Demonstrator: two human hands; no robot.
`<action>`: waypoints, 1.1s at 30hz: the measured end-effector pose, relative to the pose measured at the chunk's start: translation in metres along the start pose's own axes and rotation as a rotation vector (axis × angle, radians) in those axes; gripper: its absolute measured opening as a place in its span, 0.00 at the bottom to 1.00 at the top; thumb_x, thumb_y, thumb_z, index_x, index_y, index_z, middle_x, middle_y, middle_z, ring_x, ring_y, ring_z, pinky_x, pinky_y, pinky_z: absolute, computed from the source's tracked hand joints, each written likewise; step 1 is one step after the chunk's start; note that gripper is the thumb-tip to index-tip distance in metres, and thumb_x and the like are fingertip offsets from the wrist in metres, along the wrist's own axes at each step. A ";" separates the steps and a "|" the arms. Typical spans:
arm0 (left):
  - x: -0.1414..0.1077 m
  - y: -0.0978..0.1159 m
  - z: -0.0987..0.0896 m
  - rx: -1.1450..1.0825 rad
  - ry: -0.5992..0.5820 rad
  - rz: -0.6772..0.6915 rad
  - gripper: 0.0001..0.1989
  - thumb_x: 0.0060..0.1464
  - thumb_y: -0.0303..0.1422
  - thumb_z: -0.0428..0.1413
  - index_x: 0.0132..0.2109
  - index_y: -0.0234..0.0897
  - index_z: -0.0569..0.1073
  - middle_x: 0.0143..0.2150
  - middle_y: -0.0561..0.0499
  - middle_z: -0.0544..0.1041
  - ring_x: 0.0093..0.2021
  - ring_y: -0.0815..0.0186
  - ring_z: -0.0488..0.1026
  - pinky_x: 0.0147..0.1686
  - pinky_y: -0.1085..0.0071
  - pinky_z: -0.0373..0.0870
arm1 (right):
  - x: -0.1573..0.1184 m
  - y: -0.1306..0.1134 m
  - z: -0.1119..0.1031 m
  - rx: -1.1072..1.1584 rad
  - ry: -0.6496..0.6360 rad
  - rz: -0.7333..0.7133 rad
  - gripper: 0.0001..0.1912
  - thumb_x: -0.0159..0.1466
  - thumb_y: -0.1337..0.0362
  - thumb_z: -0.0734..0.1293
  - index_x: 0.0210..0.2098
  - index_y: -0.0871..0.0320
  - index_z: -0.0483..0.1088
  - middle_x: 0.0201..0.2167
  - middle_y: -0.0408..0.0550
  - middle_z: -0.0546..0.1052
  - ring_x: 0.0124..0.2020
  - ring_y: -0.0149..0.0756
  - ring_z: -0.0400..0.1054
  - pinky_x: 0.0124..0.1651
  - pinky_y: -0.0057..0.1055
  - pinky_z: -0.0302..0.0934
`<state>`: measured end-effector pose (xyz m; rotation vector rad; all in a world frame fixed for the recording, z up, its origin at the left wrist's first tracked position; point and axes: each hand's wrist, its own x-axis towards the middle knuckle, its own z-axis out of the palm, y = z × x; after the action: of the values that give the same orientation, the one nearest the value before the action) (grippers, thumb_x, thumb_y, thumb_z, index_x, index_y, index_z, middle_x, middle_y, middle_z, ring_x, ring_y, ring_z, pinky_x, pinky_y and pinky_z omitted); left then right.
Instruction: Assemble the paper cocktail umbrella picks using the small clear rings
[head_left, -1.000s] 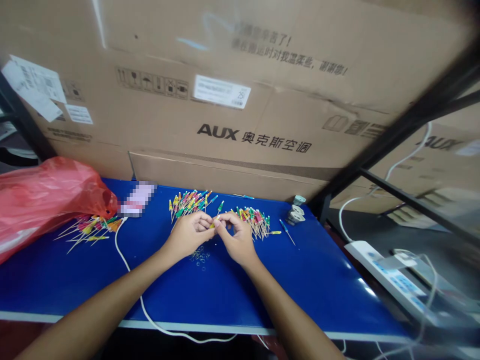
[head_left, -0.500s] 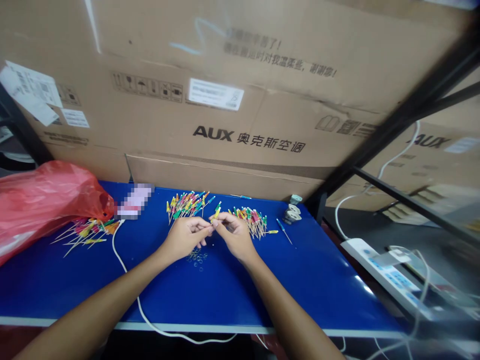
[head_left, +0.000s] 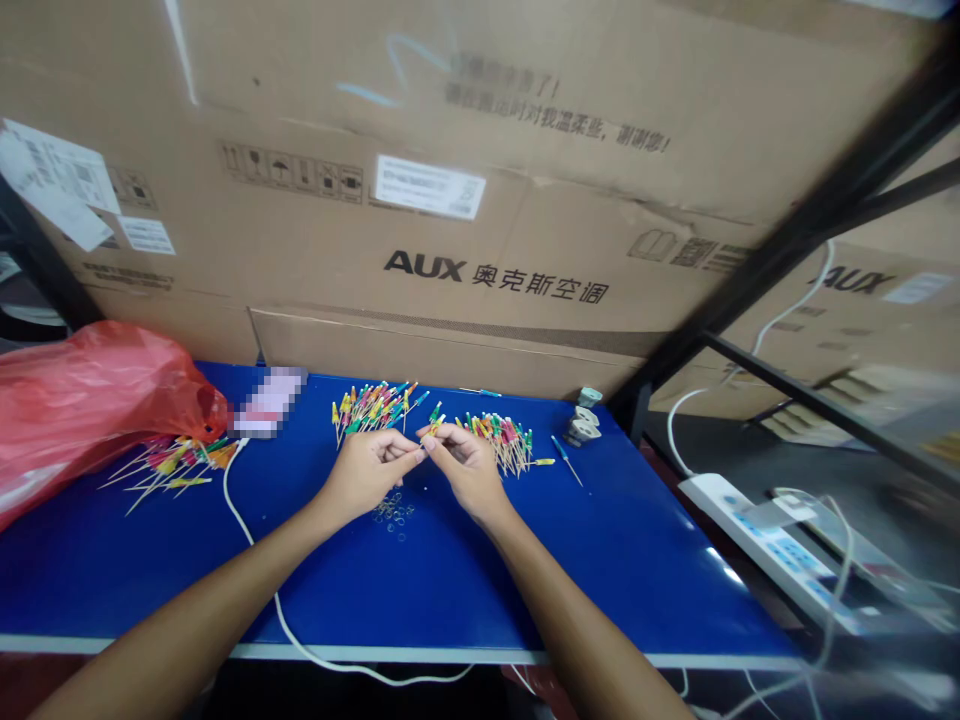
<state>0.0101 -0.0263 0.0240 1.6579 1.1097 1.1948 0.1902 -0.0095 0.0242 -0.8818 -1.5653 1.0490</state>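
My right hand is closed in a pinch around a yellow cocktail umbrella, folded, with its coloured top showing above the fingers. My left hand is also pinched, its thumb and fingertips meeting the right fingertips. What sits between the left fingers is too small to make out. Below the left hand lie several small clear rings on the blue tabletop. One pile of folded cocktail umbrellas lies behind the left hand, and another pile is just right of the right hand.
At the left, a red plastic bag lies beside more umbrellas. A phone trails a white cable across the table. Small pale greenish objects and a lone blue umbrella are at right. A large cardboard box stands behind.
Both hands stay together in nearly the same place, with slight finger movement. The yellow umbrella's top has shifted slightly between the fingertips.
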 end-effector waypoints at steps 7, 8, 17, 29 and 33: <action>0.002 -0.005 0.000 0.039 0.025 0.037 0.13 0.57 0.42 0.62 0.35 0.36 0.80 0.24 0.52 0.79 0.22 0.68 0.73 0.23 0.73 0.69 | -0.001 0.003 0.003 0.025 -0.036 0.016 0.13 0.64 0.52 0.71 0.33 0.55 0.75 0.38 0.48 0.80 0.41 0.39 0.74 0.47 0.37 0.68; 0.002 -0.006 0.000 0.040 0.027 0.037 0.13 0.57 0.42 0.62 0.35 0.36 0.80 0.24 0.52 0.79 0.22 0.68 0.73 0.23 0.73 0.68 | -0.001 0.003 0.004 0.033 -0.048 0.019 0.13 0.64 0.52 0.71 0.33 0.55 0.75 0.38 0.48 0.80 0.40 0.39 0.74 0.47 0.36 0.68; 0.002 0.000 -0.001 -0.021 0.014 0.015 0.10 0.57 0.39 0.62 0.38 0.36 0.80 0.27 0.51 0.81 0.23 0.68 0.75 0.23 0.74 0.71 | 0.000 0.002 0.002 0.056 -0.007 0.045 0.15 0.66 0.50 0.68 0.32 0.55 0.76 0.41 0.49 0.81 0.38 0.39 0.73 0.41 0.35 0.67; 0.008 -0.011 -0.005 0.083 -0.170 -0.057 0.16 0.57 0.45 0.60 0.37 0.36 0.82 0.31 0.48 0.83 0.25 0.66 0.75 0.26 0.72 0.71 | 0.001 0.000 0.006 0.070 -0.011 0.047 0.14 0.64 0.50 0.70 0.35 0.55 0.76 0.33 0.45 0.79 0.35 0.37 0.72 0.40 0.33 0.67; 0.011 -0.017 -0.008 0.237 -0.215 -0.024 0.17 0.58 0.47 0.58 0.43 0.41 0.83 0.34 0.49 0.84 0.30 0.63 0.77 0.31 0.69 0.71 | 0.005 -0.003 -0.003 0.036 0.118 0.028 0.15 0.65 0.50 0.68 0.40 0.56 0.76 0.31 0.46 0.79 0.32 0.35 0.72 0.36 0.31 0.67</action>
<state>0.0004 -0.0099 0.0128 1.8962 1.1655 0.8714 0.1919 -0.0056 0.0286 -0.9266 -1.4354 1.0241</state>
